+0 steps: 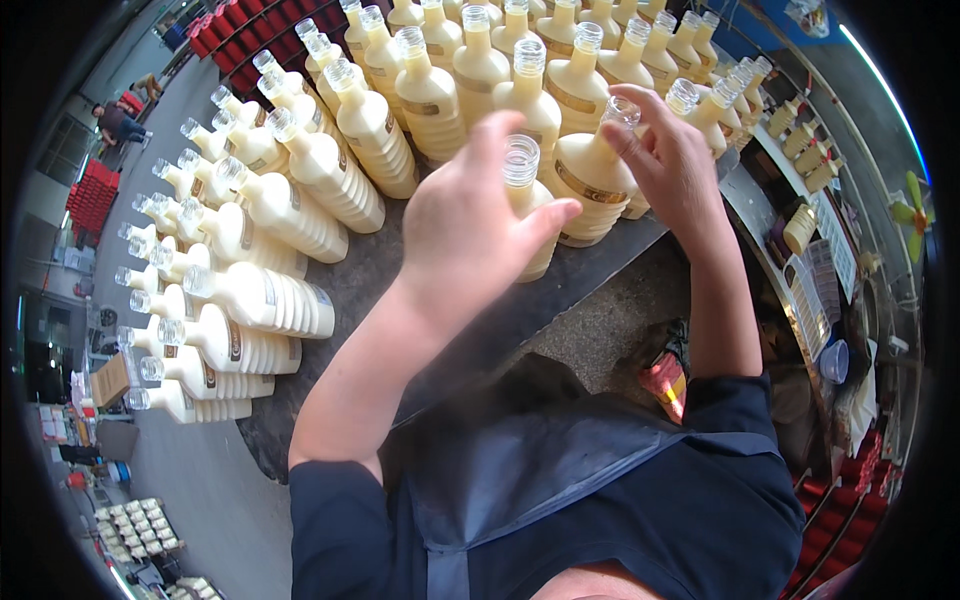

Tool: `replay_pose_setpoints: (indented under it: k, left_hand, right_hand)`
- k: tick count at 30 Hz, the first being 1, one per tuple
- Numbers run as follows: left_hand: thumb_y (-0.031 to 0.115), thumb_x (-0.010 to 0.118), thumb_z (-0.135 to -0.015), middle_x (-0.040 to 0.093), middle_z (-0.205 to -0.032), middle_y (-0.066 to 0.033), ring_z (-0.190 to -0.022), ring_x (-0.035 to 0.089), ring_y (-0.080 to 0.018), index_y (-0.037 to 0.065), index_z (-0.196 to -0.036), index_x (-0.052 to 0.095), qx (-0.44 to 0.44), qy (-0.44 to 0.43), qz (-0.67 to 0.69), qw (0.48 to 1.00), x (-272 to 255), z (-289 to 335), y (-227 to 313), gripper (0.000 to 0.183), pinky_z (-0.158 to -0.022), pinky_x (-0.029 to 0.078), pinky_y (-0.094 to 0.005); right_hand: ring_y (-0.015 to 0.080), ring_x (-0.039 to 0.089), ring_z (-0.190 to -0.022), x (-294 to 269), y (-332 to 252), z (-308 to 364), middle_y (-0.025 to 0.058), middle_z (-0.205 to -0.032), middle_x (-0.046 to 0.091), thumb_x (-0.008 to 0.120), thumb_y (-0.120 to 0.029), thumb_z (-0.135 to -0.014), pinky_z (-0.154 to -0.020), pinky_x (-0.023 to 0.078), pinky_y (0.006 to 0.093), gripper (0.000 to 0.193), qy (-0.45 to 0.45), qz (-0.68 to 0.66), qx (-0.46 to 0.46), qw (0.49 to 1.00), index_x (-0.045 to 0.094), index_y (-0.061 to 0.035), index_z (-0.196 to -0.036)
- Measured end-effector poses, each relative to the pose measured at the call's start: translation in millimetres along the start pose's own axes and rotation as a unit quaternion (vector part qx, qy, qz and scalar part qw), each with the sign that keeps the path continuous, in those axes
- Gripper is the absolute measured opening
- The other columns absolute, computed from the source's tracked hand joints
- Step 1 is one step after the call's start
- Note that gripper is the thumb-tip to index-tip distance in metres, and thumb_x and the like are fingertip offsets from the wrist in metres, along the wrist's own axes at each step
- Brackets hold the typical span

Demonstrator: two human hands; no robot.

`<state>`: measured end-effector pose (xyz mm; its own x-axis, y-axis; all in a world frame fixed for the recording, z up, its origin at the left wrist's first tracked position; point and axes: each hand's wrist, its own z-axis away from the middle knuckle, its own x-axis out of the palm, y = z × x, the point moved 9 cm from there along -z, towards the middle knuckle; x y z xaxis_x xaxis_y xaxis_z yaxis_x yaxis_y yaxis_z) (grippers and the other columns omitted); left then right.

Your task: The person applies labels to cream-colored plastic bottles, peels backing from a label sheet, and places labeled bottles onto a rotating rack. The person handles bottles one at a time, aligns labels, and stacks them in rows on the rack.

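Note:
Cream-coloured bottles with clear threaded necks, brown label bands and ribbed lower bodies stand close together on a dark table [375,262]. My right hand [672,150] curls its thumb and fingers about the neck of one bottle [592,190] at the near edge of the group. Left of it, my left hand [470,215] is slightly blurred, its thumb and fingers spread apart. It hovers beside another bottle [522,165], and its thumb crosses in front of that bottle's body. Whether the left hand touches it I cannot tell.
A bench [765,215] on the right carries several similar bottles and a clear plastic basket [805,295]. Beyond it is a green fan [910,215]. Red stacked goods [95,190] and a person [120,122] are at the far left. More bottles [140,528] sit lower left.

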<state>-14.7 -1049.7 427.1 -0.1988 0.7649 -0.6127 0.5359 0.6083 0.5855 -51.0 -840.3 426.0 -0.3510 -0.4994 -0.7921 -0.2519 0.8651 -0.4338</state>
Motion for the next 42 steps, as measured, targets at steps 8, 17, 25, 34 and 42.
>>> replay_pose_setpoints:
  k: [8,17,25,34,42]
  left_hand:
    - [0.014,0.078,-0.088,0.073,-0.088,-0.0088,-0.074,0.070,-0.0174,0.007,-0.113,0.062,-0.099,0.027,0.046,0.994,-26,-7,-51,0.030,-0.069,0.055,-0.0315]
    - [0.018,0.074,-0.091,0.071,-0.085,-0.0081,-0.072,0.067,-0.0205,0.010,-0.112,0.061,-0.109,-0.001,0.006,0.994,-58,-17,-76,0.026,-0.070,0.052,-0.0344]
    - [0.019,0.071,-0.092,0.071,-0.090,-0.0119,-0.073,0.068,-0.0246,0.009,-0.113,0.059,-0.103,-0.033,-0.047,0.993,-65,-32,-96,0.026,-0.071,0.052,-0.0368]
    - [0.017,0.073,-0.090,0.070,-0.105,-0.0090,-0.089,0.065,-0.0189,0.009,-0.122,0.059,-0.172,-0.089,-0.120,0.974,-61,-35,-101,0.036,-0.083,0.051,-0.0341]
    - [0.009,0.073,-0.086,0.067,-0.118,-0.0113,-0.109,0.063,-0.0258,0.004,-0.130,0.061,0.079,0.014,0.051,0.995,-26,-58,18,0.046,-0.097,0.048,-0.0379]
  right_hand:
    - [0.0097,0.059,-0.060,19,-19,-15,0.0064,-0.082,0.067,0.079,-0.019,-0.088,-0.056,0.048,0.0275,0.036,-0.027,-0.118,-0.150,0.981,0.059,-0.0064,-0.116]
    - [0.0411,0.071,-0.083,42,-88,-32,0.0240,-0.083,0.070,0.075,-0.022,-0.089,-0.074,0.056,0.0486,0.040,0.014,-0.136,-0.163,0.977,0.053,0.0027,-0.111]
    - [0.0433,0.070,-0.085,101,-98,-61,0.0257,-0.085,0.070,0.071,-0.023,-0.091,-0.073,0.057,0.0483,0.038,-0.002,-0.123,-0.111,0.986,0.049,0.0037,-0.108]
    - [0.0395,0.071,-0.081,53,-89,-40,0.0183,-0.101,0.073,0.078,-0.040,-0.087,-0.070,0.057,0.0422,0.061,0.126,-0.142,-0.154,0.970,0.054,-0.0046,-0.130]
    - [0.0133,0.069,-0.092,-100,80,8,0.0086,-0.110,0.071,0.064,0.006,-0.093,-0.082,0.056,0.0256,0.026,0.418,-0.140,-0.012,0.898,0.066,-0.0029,-0.117]
